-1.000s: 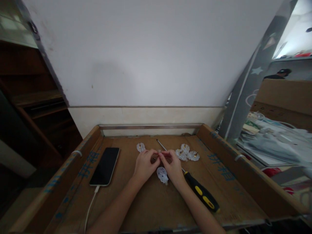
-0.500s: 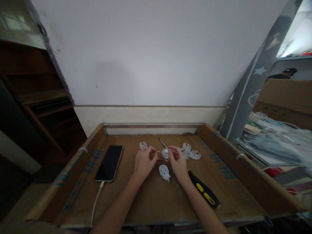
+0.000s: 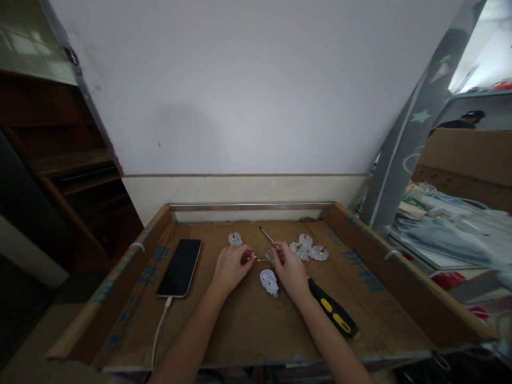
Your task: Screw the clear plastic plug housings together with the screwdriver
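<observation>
1. Left hand (image 3: 232, 268): mine, thumb and fingertips pinched nearly closed on a small brass-coloured piece (image 3: 253, 256).
2. Right hand (image 3: 291, 271): mine, fingers curled, thumb and forefinger slightly apart at a clear disc (image 3: 269, 257), partly hidden; whether I grip it or merely touch it, I cannot tell.
3. Brass-coloured pin (image 3: 262, 260): one, lying between my hands, just beside the left fingertips.
4. White plastic part (image 3: 268, 281): one, rounded with a narrow end, holes in its face, lying nearer me than the clear disc.
5. Clear plastic pieces (image 3: 304, 248): a cluster with brass-coloured prongs, right of my right hand.
6. Single clear piece (image 3: 235, 238): just beyond my left hand.
7. Screwdriver: shaft (image 3: 266, 233) pointing away, passing by my right hand; black-and-yellow handle (image 3: 334, 309) beside my right forearm.
8. Phone (image 3: 180, 268): dark screen, white cable (image 3: 159, 330) attached, at left.
9. Cardboard (image 3: 244, 333): brown, raised sides, beneath all the above.
10. Person (image 3: 464, 120): dark cap, far right background.
</observation>
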### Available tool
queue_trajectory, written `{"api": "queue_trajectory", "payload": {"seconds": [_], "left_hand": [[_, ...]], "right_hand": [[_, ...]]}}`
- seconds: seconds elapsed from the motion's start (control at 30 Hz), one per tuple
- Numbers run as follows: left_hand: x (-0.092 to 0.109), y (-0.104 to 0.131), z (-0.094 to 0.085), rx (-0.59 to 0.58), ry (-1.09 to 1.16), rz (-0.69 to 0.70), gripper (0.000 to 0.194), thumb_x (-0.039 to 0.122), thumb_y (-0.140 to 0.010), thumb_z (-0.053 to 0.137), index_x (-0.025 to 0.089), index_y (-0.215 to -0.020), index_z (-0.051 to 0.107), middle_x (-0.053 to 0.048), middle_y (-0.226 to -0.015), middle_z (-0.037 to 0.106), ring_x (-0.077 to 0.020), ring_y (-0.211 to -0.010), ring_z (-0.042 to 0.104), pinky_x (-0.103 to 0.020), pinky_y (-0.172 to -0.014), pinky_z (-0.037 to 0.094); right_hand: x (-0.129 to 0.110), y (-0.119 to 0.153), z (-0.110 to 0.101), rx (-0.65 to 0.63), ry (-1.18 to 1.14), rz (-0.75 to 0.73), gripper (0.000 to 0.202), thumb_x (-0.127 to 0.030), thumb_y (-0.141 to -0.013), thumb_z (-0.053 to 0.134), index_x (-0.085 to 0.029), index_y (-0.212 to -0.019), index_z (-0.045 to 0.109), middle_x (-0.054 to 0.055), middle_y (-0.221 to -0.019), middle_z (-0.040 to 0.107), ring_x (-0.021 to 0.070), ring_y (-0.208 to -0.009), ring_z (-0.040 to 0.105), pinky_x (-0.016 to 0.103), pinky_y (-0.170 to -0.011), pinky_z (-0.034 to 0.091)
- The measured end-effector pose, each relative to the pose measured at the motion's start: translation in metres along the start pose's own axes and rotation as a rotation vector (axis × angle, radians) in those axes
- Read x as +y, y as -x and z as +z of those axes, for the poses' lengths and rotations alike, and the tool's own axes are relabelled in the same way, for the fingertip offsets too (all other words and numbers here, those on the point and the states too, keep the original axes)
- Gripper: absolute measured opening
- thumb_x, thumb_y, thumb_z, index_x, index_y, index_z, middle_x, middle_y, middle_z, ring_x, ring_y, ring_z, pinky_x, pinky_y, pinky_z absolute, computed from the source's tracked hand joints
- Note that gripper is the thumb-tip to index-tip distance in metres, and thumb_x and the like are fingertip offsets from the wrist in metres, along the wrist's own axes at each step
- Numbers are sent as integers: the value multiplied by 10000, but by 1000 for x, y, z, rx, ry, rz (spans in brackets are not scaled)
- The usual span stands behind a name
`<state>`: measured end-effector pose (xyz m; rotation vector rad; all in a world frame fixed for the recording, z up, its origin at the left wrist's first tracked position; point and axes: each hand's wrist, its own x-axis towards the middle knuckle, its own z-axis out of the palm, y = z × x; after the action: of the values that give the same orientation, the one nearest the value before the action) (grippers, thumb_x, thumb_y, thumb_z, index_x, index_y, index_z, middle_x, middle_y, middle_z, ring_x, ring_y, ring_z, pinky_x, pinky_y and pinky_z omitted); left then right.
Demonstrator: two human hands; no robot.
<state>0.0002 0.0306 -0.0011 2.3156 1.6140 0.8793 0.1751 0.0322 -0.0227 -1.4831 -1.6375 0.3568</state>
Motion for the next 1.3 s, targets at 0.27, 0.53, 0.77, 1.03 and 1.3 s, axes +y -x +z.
{"api": "queue_trajectory", "payload": {"seconds": [0.27, 0.53, 0.77, 1.03, 1.3], "left_hand": [[-8, 3, -7, -27, -72, -26, 114, 285, -788, 609, 247, -884, 658, -10, -937, 687, -223, -919, 573, -344, -816, 415], [-10, 2, -4, 3, -109, -26, 69, 244, -802, 597, 240, -790, 666, -31, -882, 669, -228, -888, 562, -352, -796, 413], [0, 1, -5, 178, 86, -34, 35, 212, -783, 592, 213, -796, 623, -6, -784, 661, -182, -780, 601, -307, -741, 428], [11, -2, 8, 273, 436, -9, 58, 159, -759, 577, 190, -771, 625, 2, -753, 670, -137, -692, 602, -257, -678, 463], [13, 1, 3, 367, 228, 61, 60, 171, -775, 605, 205, -799, 648, -4, -776, 680, -161, -733, 587, -291, -720, 448]], "right_hand": [[-1, 2, -2, 11, -18, -21, 238, -355, -842, 440, -218, -966, 591, 57, -901, 654, 177, -684, 590, 298, -666, 437], [-1, -1, 0, 2, -309, 93, 360, -494, -840, 435, -188, -1010, 517, 83, -918, 639, 123, -464, 534, 269, -452, 434], [1, -2, 5, -31, -552, 193, 489, -546, -751, 553, -172, -1062, 508, 92, -921, 629, 131, -475, 573, 277, -431, 470], [3, -6, 7, -205, -747, 352, 308, -366, -868, 536, -117, -1049, 541, 28, -846, 616, 76, -580, 579, 225, -532, 520], [-1, -5, 5, -292, -835, 449, 215, -264, -881, 533, -115, -1035, 547, 10, -831, 598, 71, -614, 571, 220, -564, 519]]}}
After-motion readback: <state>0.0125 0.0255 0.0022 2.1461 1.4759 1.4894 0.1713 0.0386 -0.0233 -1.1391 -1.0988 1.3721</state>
